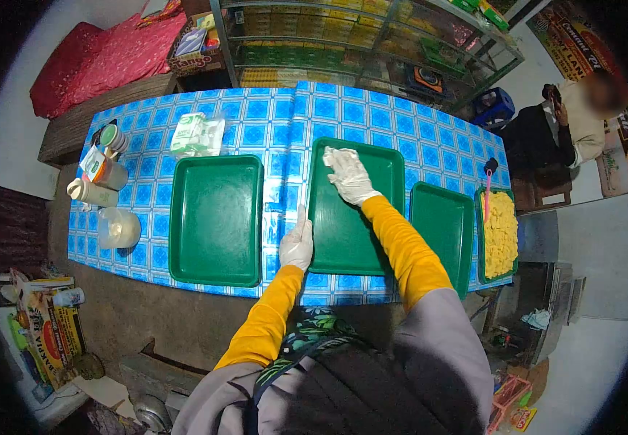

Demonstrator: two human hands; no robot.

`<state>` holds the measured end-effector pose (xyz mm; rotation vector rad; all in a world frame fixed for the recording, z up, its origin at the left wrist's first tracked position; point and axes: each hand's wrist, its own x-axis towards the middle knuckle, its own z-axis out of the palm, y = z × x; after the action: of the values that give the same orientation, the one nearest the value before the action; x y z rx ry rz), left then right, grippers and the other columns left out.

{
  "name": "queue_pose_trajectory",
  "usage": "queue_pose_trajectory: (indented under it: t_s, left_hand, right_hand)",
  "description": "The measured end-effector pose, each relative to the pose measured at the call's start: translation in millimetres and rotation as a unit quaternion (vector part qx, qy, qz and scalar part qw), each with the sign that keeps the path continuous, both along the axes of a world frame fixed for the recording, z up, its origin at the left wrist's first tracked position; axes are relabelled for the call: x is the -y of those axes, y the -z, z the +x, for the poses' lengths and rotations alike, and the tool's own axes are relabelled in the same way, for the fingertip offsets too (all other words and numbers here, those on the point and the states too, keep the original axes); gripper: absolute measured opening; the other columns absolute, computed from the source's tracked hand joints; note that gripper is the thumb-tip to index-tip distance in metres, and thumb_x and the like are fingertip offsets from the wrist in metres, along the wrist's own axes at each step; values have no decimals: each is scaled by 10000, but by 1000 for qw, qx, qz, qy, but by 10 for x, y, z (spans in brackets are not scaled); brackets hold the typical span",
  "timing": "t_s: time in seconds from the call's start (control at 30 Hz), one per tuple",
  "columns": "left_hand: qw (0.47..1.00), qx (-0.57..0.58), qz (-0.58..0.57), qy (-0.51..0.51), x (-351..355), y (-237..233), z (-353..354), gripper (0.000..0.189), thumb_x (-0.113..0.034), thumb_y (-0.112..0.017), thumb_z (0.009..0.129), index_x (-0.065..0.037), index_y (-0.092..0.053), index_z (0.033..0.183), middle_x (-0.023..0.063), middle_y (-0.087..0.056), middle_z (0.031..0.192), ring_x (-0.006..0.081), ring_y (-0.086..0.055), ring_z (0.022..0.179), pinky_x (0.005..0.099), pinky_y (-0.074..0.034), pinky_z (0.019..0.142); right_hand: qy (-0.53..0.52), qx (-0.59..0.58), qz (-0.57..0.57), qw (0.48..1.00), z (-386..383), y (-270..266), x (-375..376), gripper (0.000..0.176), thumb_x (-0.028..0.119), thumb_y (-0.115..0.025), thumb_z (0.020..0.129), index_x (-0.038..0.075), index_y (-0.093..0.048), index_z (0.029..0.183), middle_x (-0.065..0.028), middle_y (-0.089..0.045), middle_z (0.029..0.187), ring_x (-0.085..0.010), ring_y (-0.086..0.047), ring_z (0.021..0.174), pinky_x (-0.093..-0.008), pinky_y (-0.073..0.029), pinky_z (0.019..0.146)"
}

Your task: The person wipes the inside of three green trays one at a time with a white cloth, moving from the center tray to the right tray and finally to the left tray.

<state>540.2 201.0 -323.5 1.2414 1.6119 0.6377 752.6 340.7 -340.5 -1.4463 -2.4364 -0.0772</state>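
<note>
Both my hands wear whitish gloves. My right hand (350,177) presses a crumpled white cloth or tissue (337,156) onto the upper part of the middle green tray (350,243). At that tray's left edge, my left hand (297,245) is closed on the rim. To the left lies another green tray (216,221) with nothing in it. A smaller green tray (441,225) sits to the right, and beside it stands a tray of yellow pieces (500,235) with a pink-handled tool (488,196) on it.
The blue checked table (156,217) also bears a white-green packet (199,135), a clear tub (119,228), a pale jug (93,193) and stacked cups (113,138). Shelves (306,40) stand behind. A person (582,123) sits at the right holding a phone.
</note>
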Motion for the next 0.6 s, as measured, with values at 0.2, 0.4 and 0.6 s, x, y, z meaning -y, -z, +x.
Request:
queue_pose_trajectory:
  t_s: [0.2,0.4,0.6]
  left_hand:
    - [999,-31,28,2,46,208,4,492,-452,-449,1027,-338,-416,1504,262,-681,985,406,-669,934,436,-501,844]
    - [999,-28,19,6,17,99,-27,470,-460,-465,1022,-358,-451,1480,243,-685,980,393,-670,929,427,-501,857]
    - [999,-24,33,0,12,124,-7,468,-418,-503,1023,-320,-461,1479,231,-696,1005,322,-682,870,382,-498,825]
  right_hand:
    - [150,8,-13,989,768,80,432,568,278,-658,874,10,-497,1348,-206,-461,1458,-415,-438,1332,-481,-306,1159]
    - [212,167,-22,963,571,242,1457,643,64,-553,846,-64,-376,1450,-264,-466,1426,-441,-473,1286,-465,-408,1088]
    - [227,-1,-207,952,432,180,2425,159,31,-618,758,126,-703,853,-150,-637,902,-352,-633,886,-461,-508,756]
